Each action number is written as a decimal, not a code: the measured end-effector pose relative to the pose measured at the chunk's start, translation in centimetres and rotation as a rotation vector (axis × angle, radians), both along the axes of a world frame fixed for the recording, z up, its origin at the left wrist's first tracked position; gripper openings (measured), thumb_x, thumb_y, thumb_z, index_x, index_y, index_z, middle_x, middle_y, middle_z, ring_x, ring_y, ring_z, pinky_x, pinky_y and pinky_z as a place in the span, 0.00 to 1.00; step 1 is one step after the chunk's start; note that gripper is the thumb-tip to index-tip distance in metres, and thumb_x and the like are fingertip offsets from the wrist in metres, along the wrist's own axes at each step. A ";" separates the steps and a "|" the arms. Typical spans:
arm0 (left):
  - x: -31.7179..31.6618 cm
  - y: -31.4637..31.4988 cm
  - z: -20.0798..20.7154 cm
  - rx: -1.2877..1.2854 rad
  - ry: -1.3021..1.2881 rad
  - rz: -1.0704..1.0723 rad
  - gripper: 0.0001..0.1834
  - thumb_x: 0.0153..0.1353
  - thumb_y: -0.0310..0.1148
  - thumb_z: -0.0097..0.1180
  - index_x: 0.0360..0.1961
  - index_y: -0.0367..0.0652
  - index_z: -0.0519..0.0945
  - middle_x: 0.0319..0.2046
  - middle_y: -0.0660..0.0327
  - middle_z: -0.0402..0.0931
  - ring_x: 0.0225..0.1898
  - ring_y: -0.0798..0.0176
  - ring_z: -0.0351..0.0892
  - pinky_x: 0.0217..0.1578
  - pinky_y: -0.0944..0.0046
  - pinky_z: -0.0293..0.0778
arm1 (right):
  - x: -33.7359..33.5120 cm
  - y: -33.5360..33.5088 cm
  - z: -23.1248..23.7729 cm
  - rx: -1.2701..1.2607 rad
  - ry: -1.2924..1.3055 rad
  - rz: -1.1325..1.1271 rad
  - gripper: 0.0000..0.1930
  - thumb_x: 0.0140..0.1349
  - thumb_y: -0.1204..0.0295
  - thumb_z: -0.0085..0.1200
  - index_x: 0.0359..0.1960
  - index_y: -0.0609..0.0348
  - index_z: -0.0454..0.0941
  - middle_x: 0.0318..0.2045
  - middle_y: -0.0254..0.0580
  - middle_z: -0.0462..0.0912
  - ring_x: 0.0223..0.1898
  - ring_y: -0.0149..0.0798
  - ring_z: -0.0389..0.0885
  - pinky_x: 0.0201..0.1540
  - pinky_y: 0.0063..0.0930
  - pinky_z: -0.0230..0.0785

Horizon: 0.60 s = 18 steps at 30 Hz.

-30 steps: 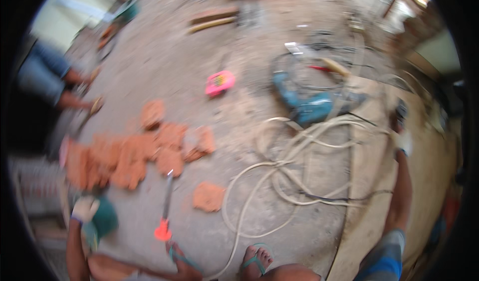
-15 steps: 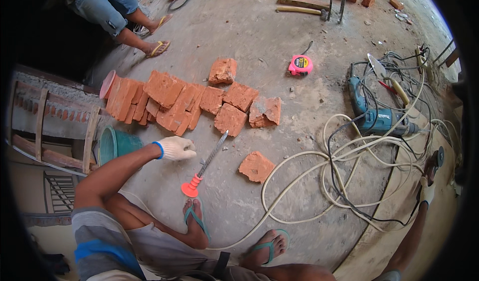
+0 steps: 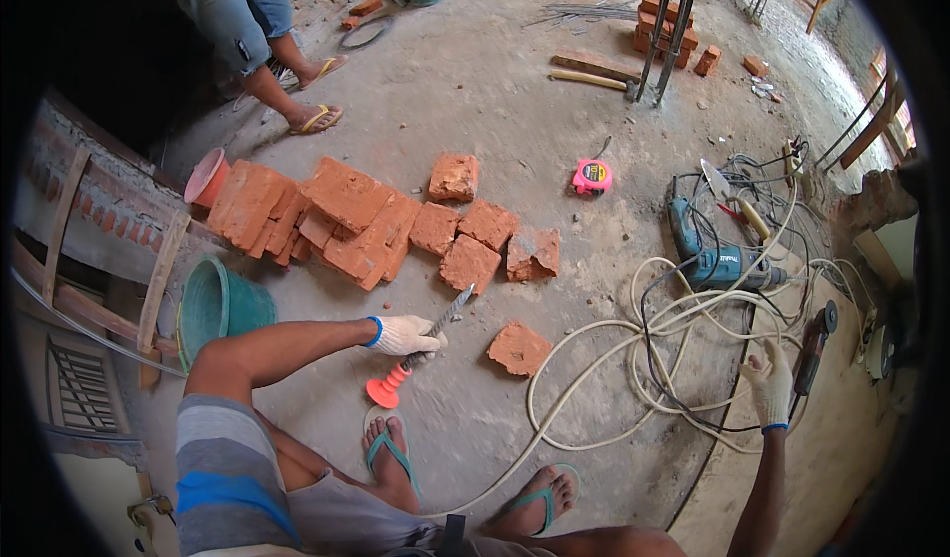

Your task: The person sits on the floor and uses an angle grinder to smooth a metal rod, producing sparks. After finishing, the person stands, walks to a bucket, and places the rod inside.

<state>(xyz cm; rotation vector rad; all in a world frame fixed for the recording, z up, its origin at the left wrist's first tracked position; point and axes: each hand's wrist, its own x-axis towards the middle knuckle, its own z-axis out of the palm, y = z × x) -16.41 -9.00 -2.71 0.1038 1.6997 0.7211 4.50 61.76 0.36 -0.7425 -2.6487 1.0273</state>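
Observation:
My left hand (image 3: 408, 335), in a white knit glove, is closed around the shaft of a chisel (image 3: 457, 305) with an orange-red hand guard (image 3: 384, 389). The chisel's tip points away, towards the cut brick pieces (image 3: 469, 263). My right hand (image 3: 769, 387), gloved too, is raised with its fingers apart and nothing in it. Just right of it, an angle grinder (image 3: 811, 354) lies on a board (image 3: 762, 478). A single broken brick (image 3: 520, 349) lies on the floor between my hands.
Looped pale cable (image 3: 554, 438) and a teal power drill (image 3: 727, 260) lie at right, beside a trowel (image 3: 752, 219). Further off are a pink tape measure (image 3: 592, 177) and a hammer (image 3: 588, 79). Stacked bricks (image 3: 351, 193) and a green bucket (image 3: 247, 310) are left. Another person's legs (image 3: 237, 23) stand far left.
My left hand has moved right and closed on the chisel's shaft. My right hand has let go of the angle grinder and moved left. The view has shifted, showing more of the far floor.

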 end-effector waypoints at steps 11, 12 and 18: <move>-2.9 1.0 9.6 0.328 0.120 0.184 0.27 0.82 0.56 0.51 0.47 0.38 0.81 0.34 0.62 0.83 0.32 0.67 0.81 0.37 0.60 0.79 | -15.8 -28.7 14.3 -0.012 -0.268 1.201 0.38 0.64 0.51 0.75 0.69 0.61 0.78 0.59 0.61 0.86 0.60 0.63 0.85 0.63 0.49 0.79; -3.0 0.9 10.8 0.346 0.074 0.258 0.27 0.82 0.56 0.52 0.46 0.38 0.81 0.34 0.62 0.82 0.33 0.67 0.82 0.37 0.60 0.79 | -16.2 -30.9 14.4 -0.054 -0.349 1.259 0.38 0.65 0.49 0.74 0.69 0.60 0.78 0.58 0.61 0.86 0.59 0.63 0.86 0.61 0.49 0.79; 0.4 -8.3 22.6 0.542 0.367 0.938 0.24 0.87 0.44 0.49 0.69 0.35 0.75 0.29 0.65 0.78 0.29 0.70 0.78 0.33 0.62 0.79 | -19.2 -36.3 16.6 0.105 -0.564 1.543 0.41 0.64 0.47 0.74 0.72 0.60 0.76 0.61 0.61 0.86 0.62 0.61 0.86 0.62 0.48 0.80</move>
